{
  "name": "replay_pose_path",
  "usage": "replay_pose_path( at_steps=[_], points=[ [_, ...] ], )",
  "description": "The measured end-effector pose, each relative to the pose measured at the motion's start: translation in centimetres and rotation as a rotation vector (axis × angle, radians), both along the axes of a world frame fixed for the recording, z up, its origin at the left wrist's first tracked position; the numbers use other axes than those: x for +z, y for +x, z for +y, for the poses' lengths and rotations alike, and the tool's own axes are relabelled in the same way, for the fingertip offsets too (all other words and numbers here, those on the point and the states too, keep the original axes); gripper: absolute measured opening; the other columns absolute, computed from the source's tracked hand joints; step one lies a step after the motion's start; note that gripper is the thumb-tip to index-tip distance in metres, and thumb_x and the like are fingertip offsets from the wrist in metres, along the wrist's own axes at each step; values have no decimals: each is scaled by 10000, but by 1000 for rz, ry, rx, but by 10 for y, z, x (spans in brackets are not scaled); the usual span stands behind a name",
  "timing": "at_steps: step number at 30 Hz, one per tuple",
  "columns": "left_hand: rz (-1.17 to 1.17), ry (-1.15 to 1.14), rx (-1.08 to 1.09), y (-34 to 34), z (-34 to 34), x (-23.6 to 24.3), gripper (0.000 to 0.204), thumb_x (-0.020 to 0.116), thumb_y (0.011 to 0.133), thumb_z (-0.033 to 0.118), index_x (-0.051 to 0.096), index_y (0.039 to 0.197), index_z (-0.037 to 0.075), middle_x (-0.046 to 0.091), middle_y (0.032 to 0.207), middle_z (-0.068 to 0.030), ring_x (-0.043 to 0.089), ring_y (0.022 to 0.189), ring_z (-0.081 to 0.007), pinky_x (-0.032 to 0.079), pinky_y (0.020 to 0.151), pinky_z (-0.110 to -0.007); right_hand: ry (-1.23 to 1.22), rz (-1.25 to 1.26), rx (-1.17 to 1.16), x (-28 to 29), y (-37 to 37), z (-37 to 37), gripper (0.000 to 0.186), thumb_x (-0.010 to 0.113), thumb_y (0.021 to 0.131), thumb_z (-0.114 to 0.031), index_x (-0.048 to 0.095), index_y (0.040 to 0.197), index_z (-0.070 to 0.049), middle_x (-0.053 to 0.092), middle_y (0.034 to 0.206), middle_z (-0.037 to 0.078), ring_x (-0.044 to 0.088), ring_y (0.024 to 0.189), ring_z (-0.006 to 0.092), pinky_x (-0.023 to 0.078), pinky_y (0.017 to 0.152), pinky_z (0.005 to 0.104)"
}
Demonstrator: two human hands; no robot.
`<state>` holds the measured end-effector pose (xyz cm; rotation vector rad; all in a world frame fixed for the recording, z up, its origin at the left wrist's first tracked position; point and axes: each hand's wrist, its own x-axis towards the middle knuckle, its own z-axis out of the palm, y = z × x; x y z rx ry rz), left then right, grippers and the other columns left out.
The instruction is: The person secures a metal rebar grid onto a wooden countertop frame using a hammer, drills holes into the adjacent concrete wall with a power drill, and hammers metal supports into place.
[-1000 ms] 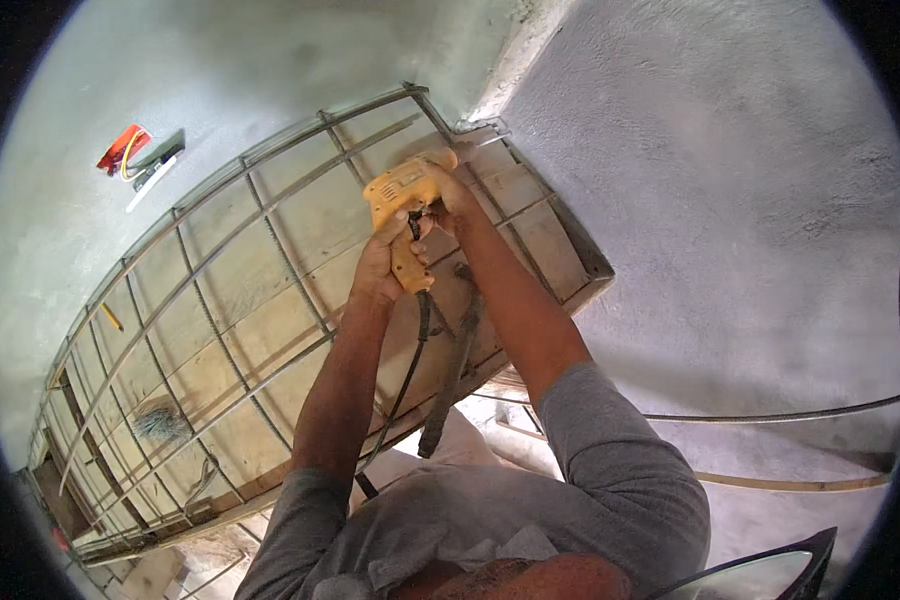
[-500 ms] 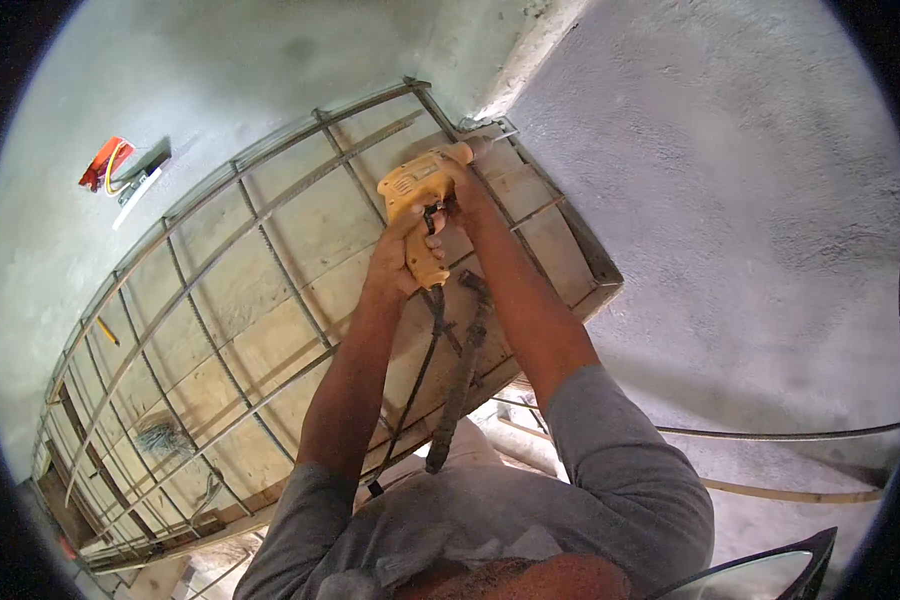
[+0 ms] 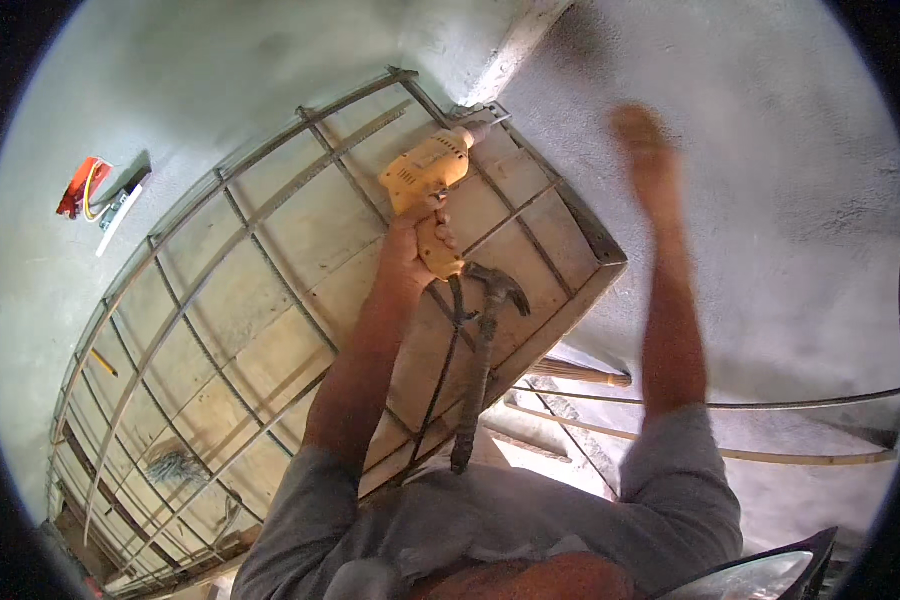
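Here, label by label:
Left hand: your left hand [image 3: 410,255] is wrapped tight round the grip of the yellow drill [image 3: 428,190].
Drill: its tip points up and to the right, at the far corner of the metal frame [image 3: 220,330].
Right hand: your right hand [image 3: 645,150] is raised off to the right, well apart from the drill, holding nothing; it is blurred, so how far the fingers spread cannot be told.
Hammer: a hammer [image 3: 480,360] lies on the frame just below your left hand, beside the drill's cord [image 3: 440,370].
Far left: an orange tool [image 3: 82,188] on the grey floor [image 3: 770,200], well away from both hands.
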<state>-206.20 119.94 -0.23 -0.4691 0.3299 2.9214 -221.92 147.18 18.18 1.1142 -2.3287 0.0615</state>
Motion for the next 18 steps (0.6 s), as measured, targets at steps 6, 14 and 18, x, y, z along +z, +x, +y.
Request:
replay_pose_path(
  at_steps=[6,14,18],
  points=[
    [-62,-3,-18,-3,3,3,203,636,868,151,575,1047,76,580,745,-30,559,551,-133,507,532,-334,147,1191,-242,264,22,150,486,730,841,-425,639,1207,-119,687,1136,121,617,1125,272,481,935,462],
    [-63,-32,-25,-2,-5,-6,204,656,860,147,571,1035,85,572,737,-22,557,564,-128,503,533,-329,-9,1018,-412,239,13,120,775,516,791,-783,496,1397,-300,391,1488,160,299,1398,339,195,1050,593],
    [-51,-27,-20,-4,-6,-8,249,668,853,154,580,1073,75,579,732,-25,564,562,-132,505,532,-324,3,1049,-478,238,9,121,810,509,760,-814,512,1379,-290,430,1440,179,305,1383,362,194,1036,613]
  ],
)
